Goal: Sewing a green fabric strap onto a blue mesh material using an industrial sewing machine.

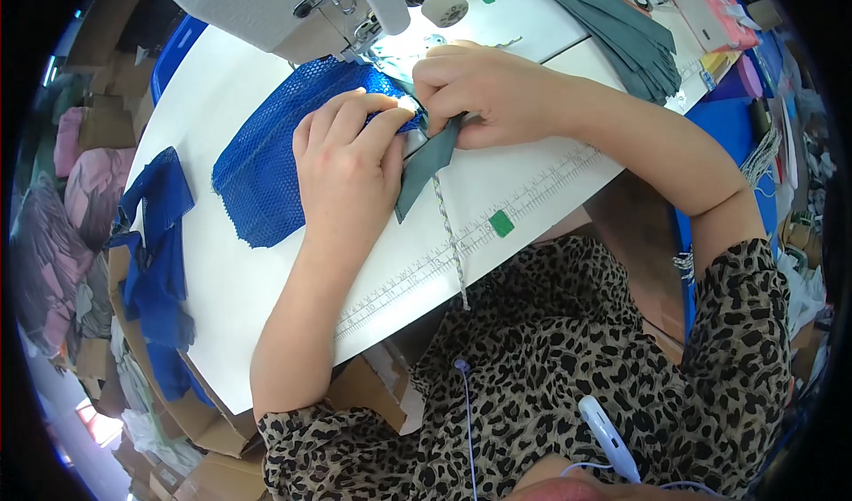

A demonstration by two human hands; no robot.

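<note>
A piece of blue mesh fabric (257,164) lies on the white sewing table, its far edge reaching to the presser foot of the sewing machine (266,13). My left hand (346,159) rests over the mesh, thumb and fingertips closed on its right edge. Just right of that, my right hand (488,97) pinches a grey-green fabric strip (428,173) against the mesh edge. The fingers hide where the two fabrics meet. From under the strip a thin patterned cord (446,221) hangs toward the table's near edge.
A bundle of grey-green strips (612,31) lies at the far right, near a pink box (714,17). Blue mesh scraps (160,244) drape over the table's left edge. A green scrap (501,224) sits on the printed ruler (417,275). Cardboard boxes (222,474) stand below.
</note>
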